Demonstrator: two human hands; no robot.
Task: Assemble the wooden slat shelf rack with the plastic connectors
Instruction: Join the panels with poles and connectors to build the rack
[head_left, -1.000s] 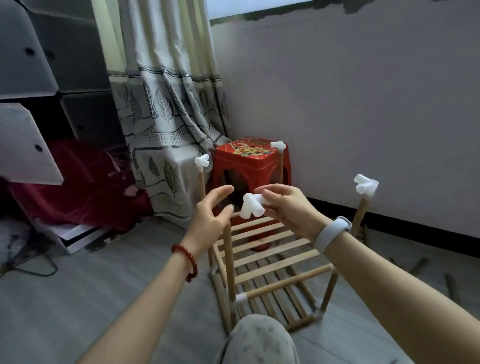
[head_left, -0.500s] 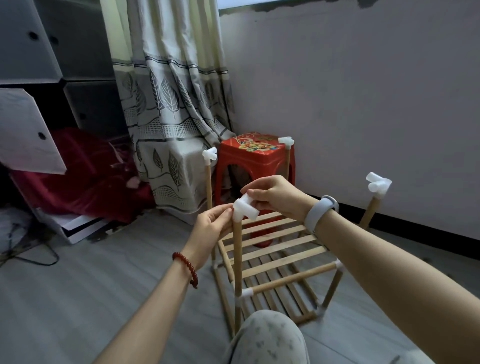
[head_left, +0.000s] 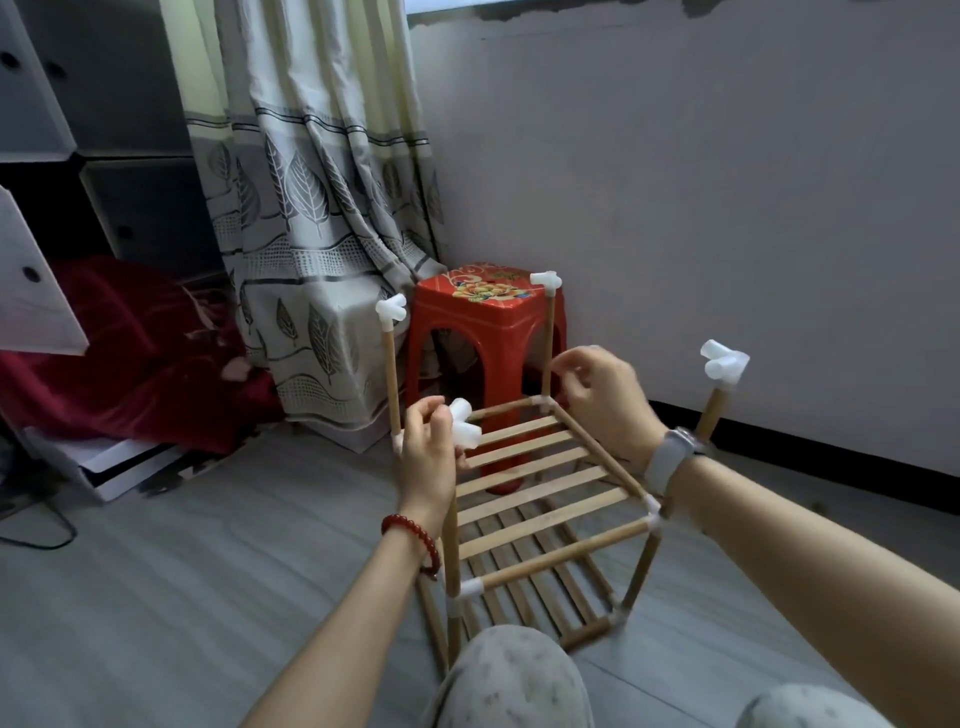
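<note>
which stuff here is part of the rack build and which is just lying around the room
Part of the job:
- wooden slat rack
- white plastic connector held by the left hand on the near left post
- connectors capping the other posts, such as the near right one
- right hand, holding nothing

Lying about:
- red stool
- curtain
- red cloth

We see a grey wood-plank floor (head_left: 156, 597) carrying the pale wooden slat shelf rack with white plastic connectors (head_left: 540, 499). Beyond it a red plastic stool (head_left: 483, 332) stands on the floor; a black cable (head_left: 39, 535) lies at left.
</note>
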